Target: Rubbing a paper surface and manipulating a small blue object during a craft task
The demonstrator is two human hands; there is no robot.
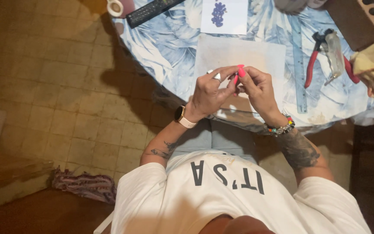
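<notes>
Left hand (211, 92) and right hand (258, 89) meet fingertip to fingertip, pinching something too small to tell, above a white sheet (239, 56) on the tabletop (161, 43). Further right: ruler (300, 73), red-handled pliers (314, 58). Far edge: remote (150, 12).

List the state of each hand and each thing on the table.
left hand: raised, fingertips pinched against the right hand's
right hand: raised, fingertips pinched; anything held too small to tell
pliers: lying flat, handles spread
ruler: flat on tablecloth
remote: lying at table edge
</notes>
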